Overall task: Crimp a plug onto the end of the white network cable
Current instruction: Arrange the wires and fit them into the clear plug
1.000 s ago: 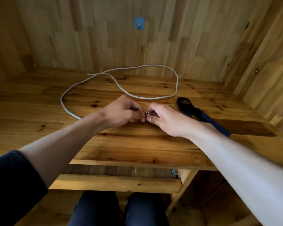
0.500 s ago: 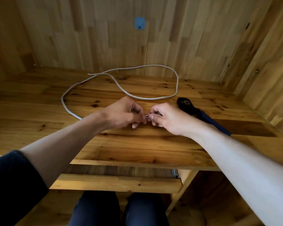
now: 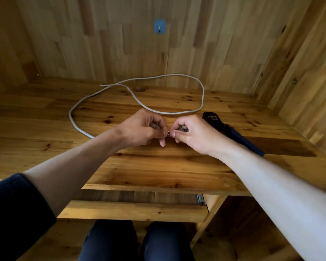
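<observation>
2 bare forearms reach over the near edge of the wooden worktop (image 3: 158,166) and meet near its middle. The left hand (image 3: 143,129) and right hand (image 3: 194,134) sit knuckles-up, fingers curled tight, tips nearly touching. The right hand pinches a small plug (image 3: 169,133). The left hand pinches the end of the white cable (image 3: 203,93), which its fingers mostly hide. The cable loops toward the back edge and passes under the left forearm. A dark crimping tool (image 3: 212,118) lies just behind the right hand, partly covered by its wrist. A blue hook (image 3: 159,26) sits on the back wall.
</observation>
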The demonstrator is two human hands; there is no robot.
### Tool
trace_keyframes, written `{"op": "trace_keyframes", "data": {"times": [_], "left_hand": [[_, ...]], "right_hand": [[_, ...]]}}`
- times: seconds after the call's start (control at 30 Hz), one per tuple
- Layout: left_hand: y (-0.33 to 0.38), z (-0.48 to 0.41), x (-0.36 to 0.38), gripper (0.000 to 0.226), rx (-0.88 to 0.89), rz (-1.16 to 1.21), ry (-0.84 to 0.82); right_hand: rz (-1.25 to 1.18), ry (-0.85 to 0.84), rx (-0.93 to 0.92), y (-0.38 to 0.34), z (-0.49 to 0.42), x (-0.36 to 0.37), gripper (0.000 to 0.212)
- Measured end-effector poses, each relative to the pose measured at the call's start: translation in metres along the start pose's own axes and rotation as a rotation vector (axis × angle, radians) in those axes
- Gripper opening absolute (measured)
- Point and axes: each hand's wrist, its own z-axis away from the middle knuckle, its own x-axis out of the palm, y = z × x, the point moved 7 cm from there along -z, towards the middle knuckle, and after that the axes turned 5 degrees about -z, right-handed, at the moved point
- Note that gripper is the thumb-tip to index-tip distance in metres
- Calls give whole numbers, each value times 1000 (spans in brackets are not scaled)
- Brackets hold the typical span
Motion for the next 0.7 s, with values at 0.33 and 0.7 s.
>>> {"op": "trace_keyframes", "data": {"times": [0.33, 0.7], "left_hand": [[0, 2, 2, 15, -41, 86, 4], [2, 3, -1, 14, 42, 81, 42]], "right_hand": [[-287, -40, 129, 10, -1, 4, 11], [-368, -27, 130, 10, -2, 3, 6]]}}
